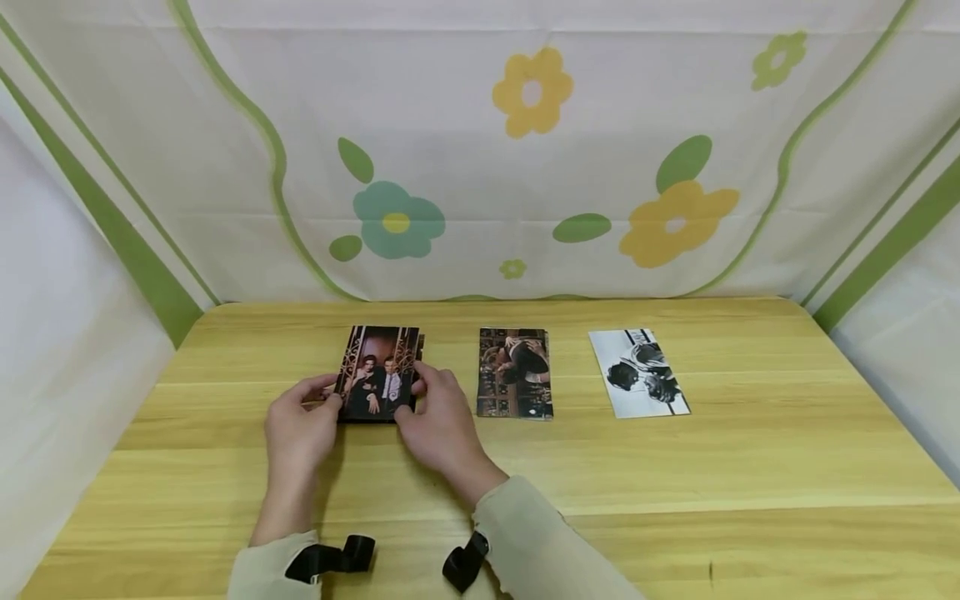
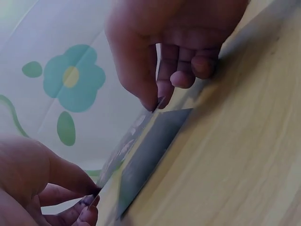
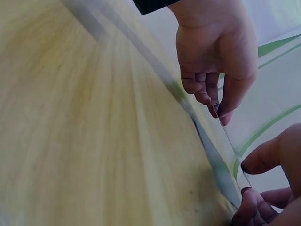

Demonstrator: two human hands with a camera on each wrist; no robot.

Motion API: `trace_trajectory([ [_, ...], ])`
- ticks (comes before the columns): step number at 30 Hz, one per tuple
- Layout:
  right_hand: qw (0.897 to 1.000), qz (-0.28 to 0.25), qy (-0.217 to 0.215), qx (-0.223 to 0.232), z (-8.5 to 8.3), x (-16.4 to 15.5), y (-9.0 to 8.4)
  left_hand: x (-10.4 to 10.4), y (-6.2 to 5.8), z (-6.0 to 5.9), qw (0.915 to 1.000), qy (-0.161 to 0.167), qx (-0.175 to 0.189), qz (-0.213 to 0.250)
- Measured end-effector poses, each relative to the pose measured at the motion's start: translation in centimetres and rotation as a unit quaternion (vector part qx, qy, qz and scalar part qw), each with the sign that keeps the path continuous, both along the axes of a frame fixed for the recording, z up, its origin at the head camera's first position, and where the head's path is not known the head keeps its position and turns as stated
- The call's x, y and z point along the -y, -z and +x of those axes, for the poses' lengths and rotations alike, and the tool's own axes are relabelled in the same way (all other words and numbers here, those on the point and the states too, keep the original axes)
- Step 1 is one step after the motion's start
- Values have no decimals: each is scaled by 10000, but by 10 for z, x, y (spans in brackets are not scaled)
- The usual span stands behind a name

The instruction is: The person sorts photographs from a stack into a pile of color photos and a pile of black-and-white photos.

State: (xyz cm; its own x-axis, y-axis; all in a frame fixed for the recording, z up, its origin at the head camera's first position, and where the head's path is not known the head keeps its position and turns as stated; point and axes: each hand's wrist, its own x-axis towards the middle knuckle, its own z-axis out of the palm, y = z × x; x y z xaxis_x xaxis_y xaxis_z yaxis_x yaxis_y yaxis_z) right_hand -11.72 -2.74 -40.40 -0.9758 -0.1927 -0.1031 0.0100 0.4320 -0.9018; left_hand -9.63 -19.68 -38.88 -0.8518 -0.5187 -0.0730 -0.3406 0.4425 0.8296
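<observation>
A photo card (image 1: 379, 367) of two seated people in dark clothes is at the left of the table. My left hand (image 1: 302, 423) pinches its left edge between thumb and fingers. At its right edge my right hand (image 1: 442, 418) pinches it the same way. The left wrist view shows this card raised and slanting over a grey-looking card (image 2: 150, 155) on the table. From the right wrist side, the raised card appears edge-on as a thin line, with the left hand (image 3: 214, 61) at its far end.
To the right lies a small stack of photo cards (image 1: 516, 375), its top picture dark brown. Farther right a black-and-white photo card (image 1: 637, 375) lies slightly turned. The wooden table (image 1: 675, 483) meets a flowered curtain (image 1: 465, 150) at the back. Black straps (image 1: 341, 557) hang by the wrists.
</observation>
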Motion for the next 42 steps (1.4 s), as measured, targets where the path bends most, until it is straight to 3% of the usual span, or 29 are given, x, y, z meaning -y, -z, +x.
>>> trace_trajectory([
  [11, 9980, 479, 307, -274, 1, 5, 2, -3, 6, -3, 9978, 494, 50, -447],
  [20, 9986, 306, 352, -256, 1, 2, 4, -9, 5, 3, 9919, 292, -310, -1198],
  [25, 9994, 180, 191, -233, 3, -7, 2, -12, 2, 4, 9925, 209, -254, -1180],
  [29, 9998, 71, -24, -184, 9, -25, -2, -20, -3, 3, 9933, 145, -464, -1046],
  [35, 9996, -109, 100, -252, 14, -65, 0, -47, -6, 1, 9918, 694, -927, -539],
  [39, 9986, -89, 320, -404, 13, -91, 4, -73, -3, 1, 9856, 1082, -1226, -419],
  [42, 9971, -61, 638, -400, 11, -110, 4, -91, -1, 1, 9828, 1374, -1213, -244],
])
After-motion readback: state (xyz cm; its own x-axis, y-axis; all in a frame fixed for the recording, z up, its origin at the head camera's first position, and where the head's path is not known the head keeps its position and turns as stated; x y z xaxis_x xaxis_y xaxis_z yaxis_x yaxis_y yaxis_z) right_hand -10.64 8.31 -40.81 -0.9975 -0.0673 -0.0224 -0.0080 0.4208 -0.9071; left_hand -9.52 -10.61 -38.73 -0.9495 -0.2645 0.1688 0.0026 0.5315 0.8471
